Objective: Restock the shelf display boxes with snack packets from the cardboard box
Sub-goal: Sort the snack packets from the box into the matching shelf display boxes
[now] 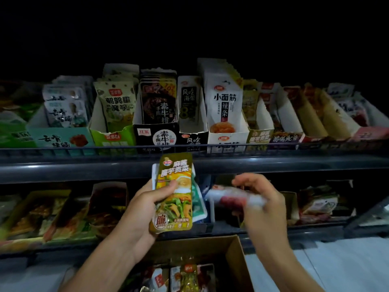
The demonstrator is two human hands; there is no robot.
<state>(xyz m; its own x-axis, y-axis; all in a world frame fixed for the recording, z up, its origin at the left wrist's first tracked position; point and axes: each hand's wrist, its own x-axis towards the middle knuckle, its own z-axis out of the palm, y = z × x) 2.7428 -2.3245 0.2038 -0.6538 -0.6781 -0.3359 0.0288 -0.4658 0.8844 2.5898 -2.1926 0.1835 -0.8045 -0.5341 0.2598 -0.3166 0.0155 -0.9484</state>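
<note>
A stack of snack packets [173,192], a gold one in front, was gripped upright by the left hand [145,204] below the upper shelf rail [84,165]. A blurred red-and-white packet [233,198] was pinched by the right hand [261,199], above the open cardboard box [235,249].

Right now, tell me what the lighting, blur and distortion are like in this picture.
Head view: dim, the top of the frame black; the upper shelf rail bows from the wide-angle lens; the right hand and its red-and-white packet are motion-blurred; the left hand and its gold packet are sharp.
</note>
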